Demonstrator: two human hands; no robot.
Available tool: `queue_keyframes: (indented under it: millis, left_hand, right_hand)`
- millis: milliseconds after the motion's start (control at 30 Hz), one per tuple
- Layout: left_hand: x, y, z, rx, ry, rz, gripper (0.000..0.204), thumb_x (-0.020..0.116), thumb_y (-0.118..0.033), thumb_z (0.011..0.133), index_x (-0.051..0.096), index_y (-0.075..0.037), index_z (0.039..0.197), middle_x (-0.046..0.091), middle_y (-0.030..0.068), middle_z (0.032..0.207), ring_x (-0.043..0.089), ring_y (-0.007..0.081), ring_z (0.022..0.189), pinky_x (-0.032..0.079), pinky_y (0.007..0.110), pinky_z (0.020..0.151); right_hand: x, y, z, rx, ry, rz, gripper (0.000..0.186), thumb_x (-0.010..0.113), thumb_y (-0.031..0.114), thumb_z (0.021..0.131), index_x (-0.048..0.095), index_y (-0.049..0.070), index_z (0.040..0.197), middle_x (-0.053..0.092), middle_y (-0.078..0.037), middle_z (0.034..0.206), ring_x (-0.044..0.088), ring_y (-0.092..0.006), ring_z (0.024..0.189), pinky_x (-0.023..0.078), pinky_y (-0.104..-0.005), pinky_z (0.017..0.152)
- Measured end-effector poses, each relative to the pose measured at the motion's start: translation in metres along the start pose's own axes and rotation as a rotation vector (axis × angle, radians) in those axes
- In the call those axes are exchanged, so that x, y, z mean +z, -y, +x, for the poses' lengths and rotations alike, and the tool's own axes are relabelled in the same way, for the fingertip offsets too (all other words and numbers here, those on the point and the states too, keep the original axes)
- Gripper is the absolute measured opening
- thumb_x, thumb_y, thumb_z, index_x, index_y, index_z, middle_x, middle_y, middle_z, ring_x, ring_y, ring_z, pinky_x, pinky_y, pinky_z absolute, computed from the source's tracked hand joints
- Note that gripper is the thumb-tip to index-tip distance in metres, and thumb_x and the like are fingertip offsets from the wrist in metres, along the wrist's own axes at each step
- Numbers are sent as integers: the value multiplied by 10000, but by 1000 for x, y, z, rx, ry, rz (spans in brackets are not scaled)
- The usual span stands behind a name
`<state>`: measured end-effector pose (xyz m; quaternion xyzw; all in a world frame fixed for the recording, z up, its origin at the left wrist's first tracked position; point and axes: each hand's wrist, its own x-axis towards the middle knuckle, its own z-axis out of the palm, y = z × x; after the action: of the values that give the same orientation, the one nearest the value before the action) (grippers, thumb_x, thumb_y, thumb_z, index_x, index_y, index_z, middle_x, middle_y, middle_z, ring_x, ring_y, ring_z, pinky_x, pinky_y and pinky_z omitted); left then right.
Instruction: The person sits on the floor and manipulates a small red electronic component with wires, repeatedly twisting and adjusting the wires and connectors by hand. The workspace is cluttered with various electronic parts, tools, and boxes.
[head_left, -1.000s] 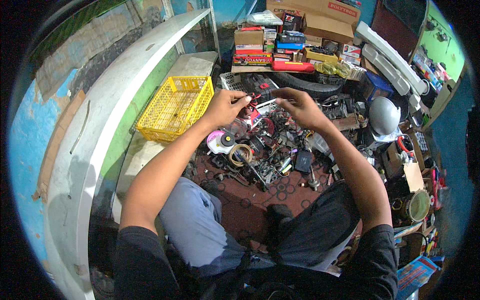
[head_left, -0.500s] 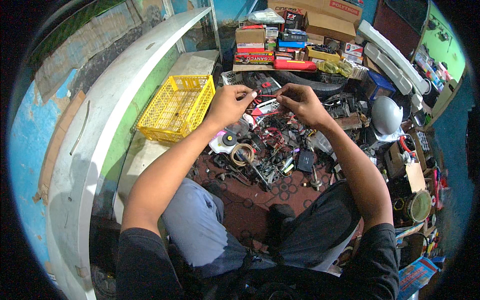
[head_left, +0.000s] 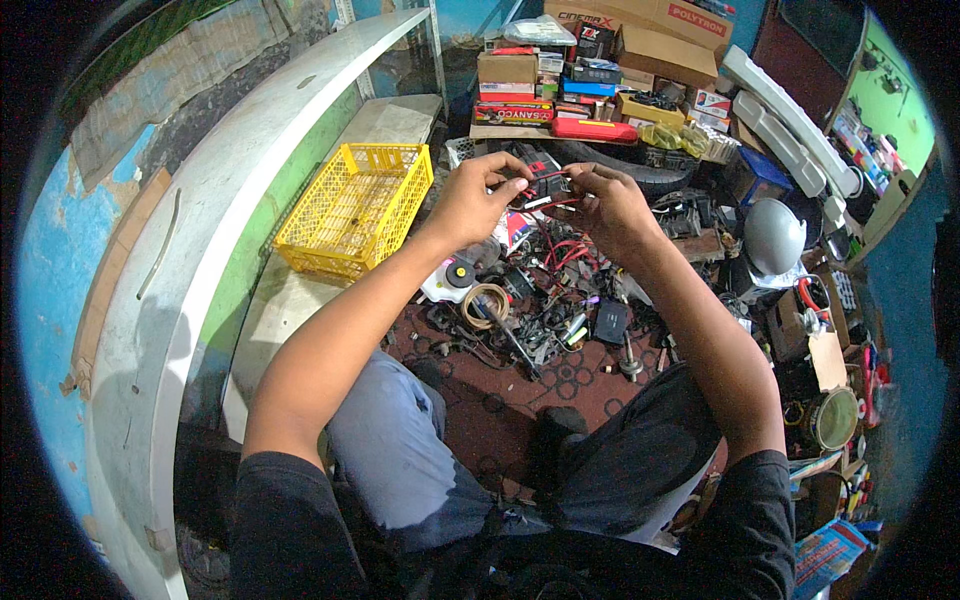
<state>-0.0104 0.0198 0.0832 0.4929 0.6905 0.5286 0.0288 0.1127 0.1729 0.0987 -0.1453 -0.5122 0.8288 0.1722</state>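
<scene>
- Red wire (head_left: 550, 178) is stretching between the two hands in the head view, well above the floor and over a heap of parts.
- The left hand (head_left: 483, 203) is holding the wire near its fingertips, thumb and forefinger narrowing around it.
- The right hand (head_left: 615, 210) is pinching the same wire, its fingers curling inward; the exact grip is hiding behind the knuckles.
- Beneath the hands, the heap of parts (head_left: 540, 285) is covering part of a patterned reddish floor covering (head_left: 480, 400).
- Among these parts, a tan coil (head_left: 466, 303) is lying just beside a white container (head_left: 438, 288), and a black box (head_left: 610, 322) is resting farther right.
- A yellow crate (head_left: 398, 222) is standing left of the left hand.
- Beyond the right hand, a black tyre (head_left: 665, 178) is lying below stacked boxes (head_left: 508, 70).
- A grey rounded shell (head_left: 773, 237) is sitting to the right of the right forearm.
</scene>
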Motion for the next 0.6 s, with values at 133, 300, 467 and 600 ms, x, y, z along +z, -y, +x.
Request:
queue_keyframes:
  millis: [133,300,467,600]
  left_hand:
    - [0,4,2,-12,-96,21,145,624,-99,903,661,-19,1018,693,52,880,637,117,823,490,270,724]
    - [-15,16,5,-165,-93,-110,184,641,-127,906,681,-24,1053,701,43,909,617,89,811,483,257,738]
    - [-17,10,-2,-229,51,-160,246,676,-129,884,685,0,1094,709,73,916,621,99,800,488,222,722]
    - [-15,0,-4,-248,154,-324,358,741,-102,819,650,12,1145,675,80,999,637,128,882,524,256,778]
  right_hand:
    - [-19,8,3,37,168,60,179,567,112,931,557,62,1102,556,7,817,452,-35,535,290,-176,402]
    - [-30,8,12,-500,95,-816,159,603,116,897,614,10,1016,632,-43,808,567,-111,653,427,-253,556]
    - [-27,9,6,-653,-79,-1112,203,626,122,854,678,-10,998,706,-177,883,698,-237,793,516,-348,741]
    - [-41,6,16,-557,-16,-1155,256,574,103,870,664,-21,1076,708,-175,908,692,-233,818,516,-341,762]
